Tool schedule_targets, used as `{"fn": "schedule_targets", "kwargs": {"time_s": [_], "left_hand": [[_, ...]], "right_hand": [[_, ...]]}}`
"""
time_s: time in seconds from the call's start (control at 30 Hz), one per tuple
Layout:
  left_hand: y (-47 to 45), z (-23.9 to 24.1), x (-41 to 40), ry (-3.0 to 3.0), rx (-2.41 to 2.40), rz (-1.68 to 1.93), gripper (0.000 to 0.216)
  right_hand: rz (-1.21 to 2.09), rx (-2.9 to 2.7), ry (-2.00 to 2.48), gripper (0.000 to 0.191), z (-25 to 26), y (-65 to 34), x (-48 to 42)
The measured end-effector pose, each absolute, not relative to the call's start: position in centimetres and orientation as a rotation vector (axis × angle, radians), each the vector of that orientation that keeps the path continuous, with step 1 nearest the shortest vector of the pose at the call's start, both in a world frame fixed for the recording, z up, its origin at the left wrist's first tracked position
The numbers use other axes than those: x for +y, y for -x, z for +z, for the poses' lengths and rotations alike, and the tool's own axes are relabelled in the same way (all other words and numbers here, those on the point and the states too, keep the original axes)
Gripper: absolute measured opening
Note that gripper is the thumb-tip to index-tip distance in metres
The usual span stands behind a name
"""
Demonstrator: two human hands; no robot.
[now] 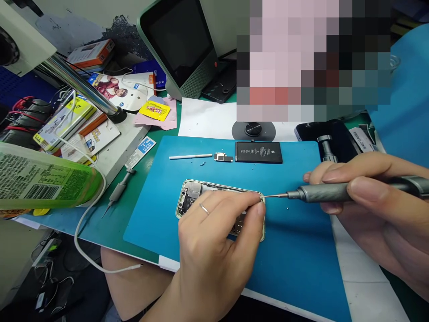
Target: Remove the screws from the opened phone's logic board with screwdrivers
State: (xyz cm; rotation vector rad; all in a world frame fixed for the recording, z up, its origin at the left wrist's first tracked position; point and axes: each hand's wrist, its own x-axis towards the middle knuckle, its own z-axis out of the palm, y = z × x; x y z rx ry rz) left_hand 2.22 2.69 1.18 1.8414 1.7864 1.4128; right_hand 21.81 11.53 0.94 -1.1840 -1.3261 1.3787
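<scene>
An opened smartphone (192,191) lies on the blue mat (150,223), its inner parts exposed. My left hand (217,237) rests over it, with thumb and index finger pinched together at its right end. Whatever is between those fingertips is too small to make out, and the hand hides the phone's middle. On the right, my right hand (372,201) grips a grey precision screwdriver (325,192), held level and pointing left. The thin tip of its bit meets the left fingertips at the phone's edge.
Behind the phone lie a white stick (191,156), a small circuit part (223,157) and a phone battery (258,152). Another screwdriver (118,190) and a white cable (83,255) are at left. A microscope post (83,87) and a smart display (177,44) stand behind.
</scene>
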Motion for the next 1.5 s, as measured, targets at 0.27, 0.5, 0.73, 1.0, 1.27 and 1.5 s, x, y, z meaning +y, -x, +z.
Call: {"fn": "schedule_targets", "kwargs": {"time_s": [0.27, 0.5, 0.73, 1.0, 1.27, 1.5], "left_hand": [[-2.2, 1.3, 2.7, -1.838, 1.792, 1.406, 0.011], [-2.1, 1.3, 2.8, -1.809, 1.807, 1.405, 0.011], [-2.2, 1.3, 2.8, -1.809, 1.811, 1.417, 0.012], [-1.9, 1.4, 2.8, -1.774, 1.685, 1.424, 0.015], [-1.6, 1.2, 2.7, -1.7, 1.605, 1.404, 0.016], [-1.4, 1.1, 2.4, -1.661, 1.584, 1.382, 0.017]], "right_hand": [[1.357, -1.358, 1.157, 0.041, 0.9, -22.0, 11.5], [1.324, -1.358, 1.242, 0.051, 0.9, -21.6, 11.4], [1.298, -1.356, 1.279, 0.055, 0.8, -21.1, 12.0], [1.336, -1.432, 1.184, 0.046, 0.6, -22.6, 11.2], [1.377, -1.469, 1.097, 0.033, -0.1, -23.0, 12.0], [1.41, -1.443, 1.076, 0.037, 0.3, -22.6, 11.9]]}}
